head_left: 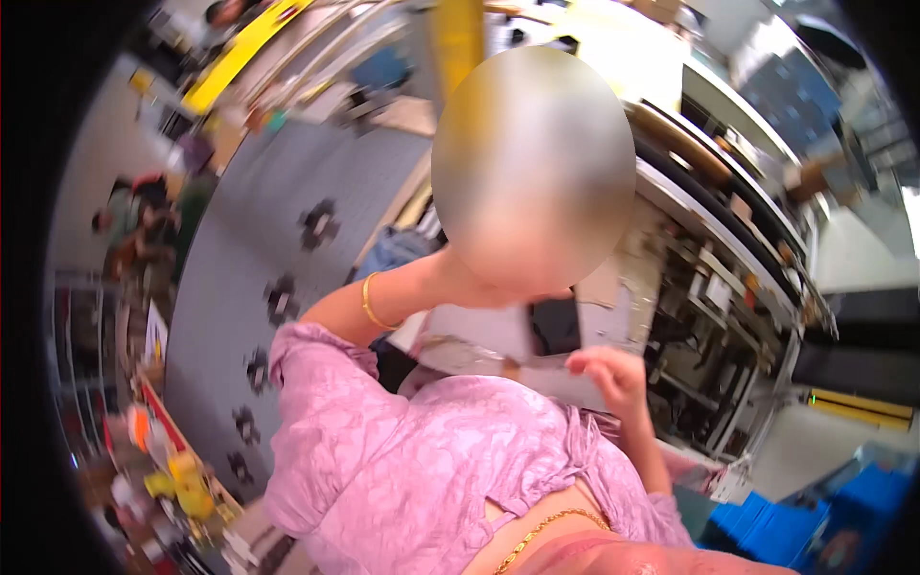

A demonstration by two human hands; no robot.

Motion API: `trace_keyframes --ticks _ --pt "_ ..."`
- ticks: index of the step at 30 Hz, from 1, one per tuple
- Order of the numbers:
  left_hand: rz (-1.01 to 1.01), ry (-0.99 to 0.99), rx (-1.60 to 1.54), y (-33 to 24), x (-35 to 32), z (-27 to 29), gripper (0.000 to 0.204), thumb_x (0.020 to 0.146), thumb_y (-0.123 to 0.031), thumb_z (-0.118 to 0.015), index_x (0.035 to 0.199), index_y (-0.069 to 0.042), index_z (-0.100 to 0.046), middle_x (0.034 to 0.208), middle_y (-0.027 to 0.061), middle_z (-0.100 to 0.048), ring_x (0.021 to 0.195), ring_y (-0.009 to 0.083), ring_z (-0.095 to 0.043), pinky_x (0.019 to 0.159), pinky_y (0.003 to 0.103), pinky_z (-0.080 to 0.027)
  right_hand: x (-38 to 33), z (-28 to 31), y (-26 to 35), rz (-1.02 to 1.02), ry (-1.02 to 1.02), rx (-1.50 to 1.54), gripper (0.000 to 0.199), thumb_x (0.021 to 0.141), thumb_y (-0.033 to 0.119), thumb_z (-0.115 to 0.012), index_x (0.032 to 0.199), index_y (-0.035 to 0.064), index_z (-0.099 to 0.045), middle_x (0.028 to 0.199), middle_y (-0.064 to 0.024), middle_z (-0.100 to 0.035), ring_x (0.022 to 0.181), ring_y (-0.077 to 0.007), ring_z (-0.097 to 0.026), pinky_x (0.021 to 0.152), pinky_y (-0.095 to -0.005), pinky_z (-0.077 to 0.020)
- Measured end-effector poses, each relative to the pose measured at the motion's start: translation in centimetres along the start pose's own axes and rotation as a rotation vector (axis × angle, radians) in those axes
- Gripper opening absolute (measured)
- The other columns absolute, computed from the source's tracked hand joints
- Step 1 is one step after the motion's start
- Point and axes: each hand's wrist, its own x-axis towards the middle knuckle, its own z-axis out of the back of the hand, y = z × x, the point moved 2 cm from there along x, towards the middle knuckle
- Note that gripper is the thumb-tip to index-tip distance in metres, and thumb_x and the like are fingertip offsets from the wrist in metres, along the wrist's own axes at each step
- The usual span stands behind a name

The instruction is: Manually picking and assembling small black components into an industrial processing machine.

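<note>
A person in a pink crinkled blouse (412,460) fills the middle of the view, seen close and tilted. One arm with a gold bangle (369,305) is bent upward, and its hand is hidden behind the blurred patch. The person's other hand (615,379) is raised at chest height with its fingers loosely curled, beside a pale flat object (489,345) that I cannot identify. A thin gold chain (546,527) lies at the waist. I cannot make out my own left or right hand anywhere in the picture.
A grey floor with dark flower-shaped marks (287,249) stretches to the left. Metal shelving with machine parts (728,297) runs along the right. Blue crates (786,522) sit at lower right, colourful clutter (177,479) at lower left, a yellow post (456,38) above, and other people (134,220) far left.
</note>
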Motion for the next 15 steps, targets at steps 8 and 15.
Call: trace_keyframes --ticks 8,15 --pt "1.380 -0.509 0.822 13.3 -41.5 17.8 0.030 0.086 -0.024 -0.070 0.111 -0.010 -0.064 0.112 0.0103 -0.063 0.105 0.0295 -0.063 0.085 0.041 -0.052 2.8 -13.6 3.1 -0.237 0.029 0.223 0.021 0.094 0.007 -0.057 0.109 -0.0027 -0.068 0.097 -0.0106 -0.072 0.088 -0.0164 -0.067 0.082 -0.0291 -0.0517" --pt "1.662 -0.142 0.851 20.4 -45.2 22.7 0.028 0.089 -0.026 -0.066 0.110 -0.008 -0.068 0.110 0.0180 -0.064 0.096 0.0340 -0.067 0.085 0.044 -0.053 8.6 -23.3 5.9 -0.297 0.165 0.117 0.024 0.096 0.012 -0.059 0.114 -0.0014 -0.067 0.100 -0.0106 -0.072 0.094 -0.0172 -0.068 0.082 -0.0283 -0.0508"
